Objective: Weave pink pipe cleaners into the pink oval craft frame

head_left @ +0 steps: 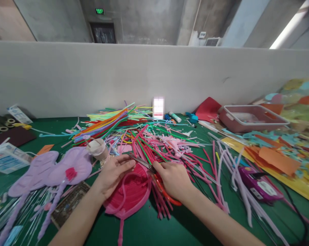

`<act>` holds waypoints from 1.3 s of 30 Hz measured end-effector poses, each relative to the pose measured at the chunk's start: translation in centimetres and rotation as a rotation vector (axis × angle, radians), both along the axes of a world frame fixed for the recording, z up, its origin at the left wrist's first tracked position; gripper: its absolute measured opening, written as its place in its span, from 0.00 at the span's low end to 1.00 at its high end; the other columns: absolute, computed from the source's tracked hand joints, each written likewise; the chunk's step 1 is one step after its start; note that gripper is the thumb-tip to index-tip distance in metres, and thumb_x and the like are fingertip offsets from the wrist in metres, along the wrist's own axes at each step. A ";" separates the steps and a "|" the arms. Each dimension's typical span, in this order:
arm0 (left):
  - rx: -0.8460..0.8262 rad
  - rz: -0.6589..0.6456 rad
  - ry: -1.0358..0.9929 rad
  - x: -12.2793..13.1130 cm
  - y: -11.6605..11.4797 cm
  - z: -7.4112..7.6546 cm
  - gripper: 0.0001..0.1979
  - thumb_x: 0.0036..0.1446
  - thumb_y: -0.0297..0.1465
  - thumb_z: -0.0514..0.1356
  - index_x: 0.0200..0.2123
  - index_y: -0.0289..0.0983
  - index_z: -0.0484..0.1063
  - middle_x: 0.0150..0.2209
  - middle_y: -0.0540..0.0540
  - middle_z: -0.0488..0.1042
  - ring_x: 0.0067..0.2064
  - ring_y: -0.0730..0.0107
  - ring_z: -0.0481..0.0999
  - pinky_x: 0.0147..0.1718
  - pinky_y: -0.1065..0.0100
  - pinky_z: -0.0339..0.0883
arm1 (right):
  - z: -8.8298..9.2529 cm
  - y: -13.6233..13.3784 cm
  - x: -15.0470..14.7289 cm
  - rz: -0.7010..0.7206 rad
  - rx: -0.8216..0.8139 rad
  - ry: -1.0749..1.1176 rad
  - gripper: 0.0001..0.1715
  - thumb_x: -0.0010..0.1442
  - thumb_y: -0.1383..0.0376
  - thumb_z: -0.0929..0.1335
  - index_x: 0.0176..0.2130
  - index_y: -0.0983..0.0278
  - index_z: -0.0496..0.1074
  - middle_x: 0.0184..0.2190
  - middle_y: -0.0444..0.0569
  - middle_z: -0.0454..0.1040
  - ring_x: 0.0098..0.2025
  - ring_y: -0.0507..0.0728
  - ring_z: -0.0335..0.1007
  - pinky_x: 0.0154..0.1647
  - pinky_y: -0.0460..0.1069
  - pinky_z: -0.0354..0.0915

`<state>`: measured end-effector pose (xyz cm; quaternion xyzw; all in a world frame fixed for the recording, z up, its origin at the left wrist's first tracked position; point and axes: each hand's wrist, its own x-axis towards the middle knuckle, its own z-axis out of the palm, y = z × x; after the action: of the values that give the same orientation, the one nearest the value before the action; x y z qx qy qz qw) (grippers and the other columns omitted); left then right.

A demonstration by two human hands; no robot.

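My right hand (pixel 173 177) is closed round a pair of scissors (pixel 144 162) with orange handles, whose blades point left. Near the blade tips is my left hand (pixel 115 174), its fingers loosely curved and a gap showing between thumb and forefinger; I make out nothing held in it. Below the hands lies a round, deep pink piece (pixel 134 194) with a lighter pink fuzzy rim and a stem. A pale pink strand (pixel 123 191) curves across it. A heap of pink and red pipe cleaners (pixel 164 147) spreads behind and beside my right hand.
Multicoloured pipe cleaners (pixel 103 128) lie behind. To the left are lilac butterfly-like shapes (pixel 69 164), a paper cup (pixel 96 148) and a dark tray (pixel 67 205). On the right stand a purple corded device (pixel 259 184) and a pink bin (pixel 251 119). A grey partition (pixel 105 78) closes the back.
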<state>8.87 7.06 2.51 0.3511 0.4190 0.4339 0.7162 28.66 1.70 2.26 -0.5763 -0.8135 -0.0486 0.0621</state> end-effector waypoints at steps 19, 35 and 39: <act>0.048 -0.142 0.036 -0.5 0.1 -0.5 0.17 0.44 0.32 0.73 0.38 0.34 0.77 0.28 0.51 0.74 0.28 0.77 0.74 0.31 0.73 0.75 | -0.6 -4.2 3.8 -0.397 -0.211 -0.014 0.17 0.66 0.53 0.62 0.44 0.64 0.67 0.31 0.52 0.80 0.34 0.65 0.79 0.23 0.49 0.54; 0.319 -0.028 0.315 -1.4 0.3 0.9 0.16 0.49 0.38 0.68 0.38 0.35 0.73 0.28 0.49 0.76 0.33 0.69 0.75 0.32 0.71 0.69 | 2.8 -4.3 1.8 -0.424 -0.378 -0.150 0.13 0.64 0.65 0.65 0.48 0.65 0.71 0.41 0.60 0.78 0.43 0.68 0.77 0.35 0.55 0.70; 0.320 -0.053 0.393 -2.7 -0.7 1.3 0.16 0.47 0.36 0.70 0.39 0.36 0.74 0.29 0.49 0.78 0.34 0.69 0.75 0.35 0.71 0.67 | 3.0 -3.3 0.6 -0.213 -0.285 0.176 0.11 0.64 0.65 0.64 0.44 0.65 0.74 0.42 0.57 0.78 0.43 0.66 0.77 0.39 0.55 0.70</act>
<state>6.15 6.39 3.81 0.5485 0.4669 0.3992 0.5673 29.28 -1.61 5.27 -0.6642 -0.7379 0.1115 0.0450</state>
